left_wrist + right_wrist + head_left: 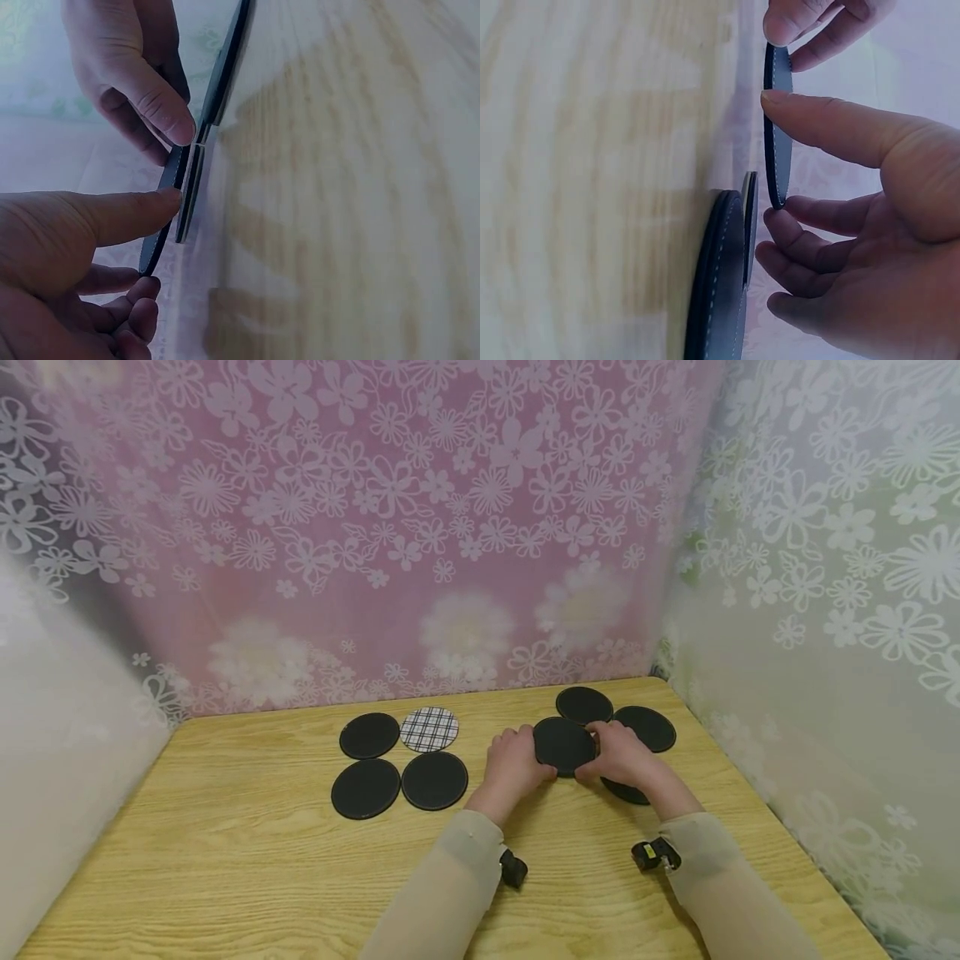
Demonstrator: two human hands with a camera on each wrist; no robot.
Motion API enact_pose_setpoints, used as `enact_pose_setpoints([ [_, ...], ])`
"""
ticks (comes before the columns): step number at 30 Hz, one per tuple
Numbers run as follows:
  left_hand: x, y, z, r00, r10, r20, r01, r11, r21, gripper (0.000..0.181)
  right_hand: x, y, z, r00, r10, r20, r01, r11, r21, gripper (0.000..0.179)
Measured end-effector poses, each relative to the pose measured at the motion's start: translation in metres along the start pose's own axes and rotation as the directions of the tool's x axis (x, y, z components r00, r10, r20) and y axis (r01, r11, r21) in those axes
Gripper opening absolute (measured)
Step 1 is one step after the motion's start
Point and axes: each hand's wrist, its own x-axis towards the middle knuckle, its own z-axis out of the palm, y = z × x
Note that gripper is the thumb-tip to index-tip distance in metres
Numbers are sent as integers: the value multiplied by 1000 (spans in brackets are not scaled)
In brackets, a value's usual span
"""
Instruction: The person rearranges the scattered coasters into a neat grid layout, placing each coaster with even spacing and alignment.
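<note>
So both hands are on the same thing here: a round black disc [566, 748] with light stitching along its rim, held between them and up off the wooden surface [247, 835]. The left hand [516, 763] pinches one side of it, thumb and fingers bent in around the edge. The right hand [621, 755] has the opposite side in pretty much the same grip, so neither one is spread wide.

As for what's around: just beyond the two hands there's a far dark disc [584, 702] lying flat, and from the head view the held one hides a bit of its near edge. Just past the right hand, off to its right, sits an outer dark disc [651, 728]. The right hand is kinda in the way of a third, a half-hidden disc [626, 792], where only the near part pokes out below the hand.

Over to the left of the left hand, well apart from the held one, four more are bunched close together. The closest to that hand is a plain dark disc [435, 781]. Beyond it is a checked disc [429, 729], white with dark lines, and farther left are two more, a back-left disc [369, 735] and a front-left disc [366, 788]. Way behind both hands hangs a pink flowery curtain [405, 527], plus a paler flowery curtain [840, 610] off to the right hand's side
</note>
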Motion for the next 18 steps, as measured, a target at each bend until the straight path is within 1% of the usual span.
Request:
enact_pose_setpoints([
  [4,-3,-2,-6,1000,17,-21,-17,1000,-6,77,-1,-4,0,1000,-12,-15,12,1000,27,91],
  [8,-8,-7,-14,999,23,-29,-23,1000,-20,79,-1,-10,0,1000,-27,-16,28,998,54,90],
  [14,-13,-18,-23,1000,12,-17,-14,997,-79,81,-2,-18,1,999,-50,-6,51,993,109,90],
  [18,-17,-27,-28,1000,22,-21,-24,995,-95,79,0,-23,4,997,-72,10,70,989,134,91],
])
